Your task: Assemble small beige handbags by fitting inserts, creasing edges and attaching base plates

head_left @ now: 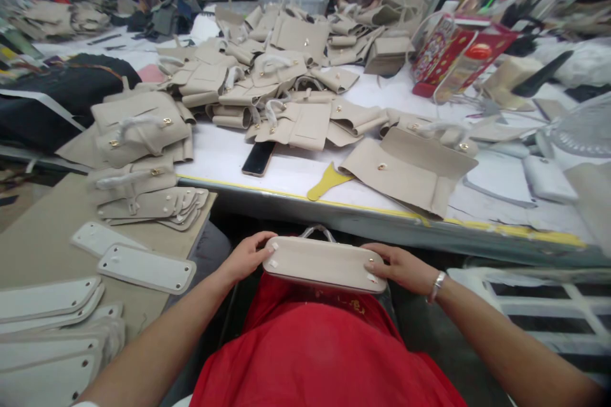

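Over my lap I hold a beige bag (324, 264), its long flat base facing up toward me. My left hand (251, 255) grips its left end, thumb on the base near small white tabs. At the right end my right hand (398, 267) has its thumb beside a metal stud and another white tab. A plastic-wrapped handle (318, 232) sticks out on the far side of the bag. Most of the bag's body is hidden under the base.
Beige bag pieces (296, 124) are heaped on the white table (210, 152) ahead, with a phone (258, 158) and a yellow tool (329, 182) near its edge. White base panels (146, 267) lie on a board at left. Two people are across the table; a white rack (539, 299) stands at right.
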